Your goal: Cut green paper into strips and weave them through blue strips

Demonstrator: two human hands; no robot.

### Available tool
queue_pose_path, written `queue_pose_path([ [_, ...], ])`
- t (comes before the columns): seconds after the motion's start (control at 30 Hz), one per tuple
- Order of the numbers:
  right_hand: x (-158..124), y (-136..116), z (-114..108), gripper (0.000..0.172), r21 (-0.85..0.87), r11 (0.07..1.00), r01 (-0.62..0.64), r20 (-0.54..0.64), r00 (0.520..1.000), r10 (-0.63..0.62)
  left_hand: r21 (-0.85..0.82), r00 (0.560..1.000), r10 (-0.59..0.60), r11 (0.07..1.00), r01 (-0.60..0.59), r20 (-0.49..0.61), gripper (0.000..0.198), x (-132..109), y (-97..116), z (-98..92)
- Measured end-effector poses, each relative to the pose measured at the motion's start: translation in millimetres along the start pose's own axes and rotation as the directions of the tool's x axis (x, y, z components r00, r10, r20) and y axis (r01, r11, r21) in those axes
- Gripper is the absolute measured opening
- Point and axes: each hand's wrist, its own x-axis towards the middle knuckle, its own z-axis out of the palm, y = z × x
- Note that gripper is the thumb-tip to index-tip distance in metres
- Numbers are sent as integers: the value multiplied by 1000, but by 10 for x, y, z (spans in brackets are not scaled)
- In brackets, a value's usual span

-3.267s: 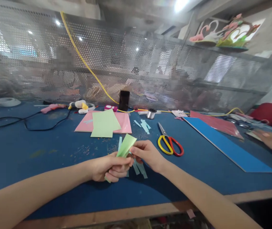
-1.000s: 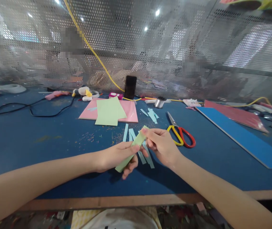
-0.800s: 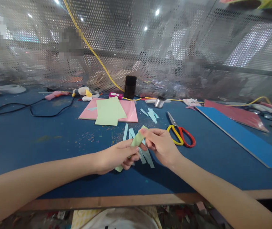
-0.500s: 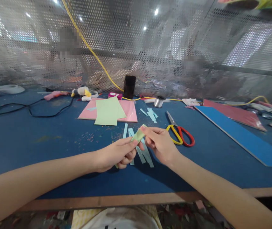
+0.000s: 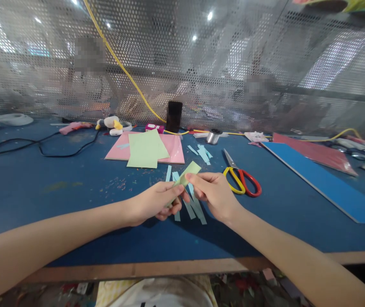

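Observation:
A narrow folded piece of light green paper [image 5: 192, 169] is pinched between both hands above the table. My left hand [image 5: 161, 198] is closed on its lower left part, thumb on top. With thumb and fingers, my right hand [image 5: 212, 189] grips it nearer the upper right end, which sticks out past the thumb. Several pale blue paper strips [image 5: 198, 209] lie on the table beneath the hands, partly covered by them. Scissors [image 5: 241, 181] with one yellow and one red handle rest just right of my right hand, blades pointing away.
Green paper sheets [image 5: 143, 149] lie on a pink sheet [image 5: 177, 149]. Short blue strips [image 5: 204, 153] and a wire spool [image 5: 213, 136] are beyond the hands. A blue board [image 5: 323, 183] lies right; a pink glue gun [image 5: 73, 127] with black cord lies left. A phone [image 5: 173, 116] stands behind.
My right thumb has slid down and left along the green paper, so more of its upper end shows. My left hand has shifted slightly, and its grip continues.

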Motion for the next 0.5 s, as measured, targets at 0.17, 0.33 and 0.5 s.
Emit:
queue_pose_path([
  [0.17,14,-6,-8,55,43,998,-35,0,999,35,-50,997,4,999,0,72,39,13,-38,-39],
  [0.33,1,22,-1,52,-7,999,-41,73,997,41,-143,997,76,987,-74,6,42,34,-83,-9],
  [0.5,-10,47,12,52,-50,998,-46,81,995,50,-103,996,85,991,-89,-38,42,48,-86,18],
])
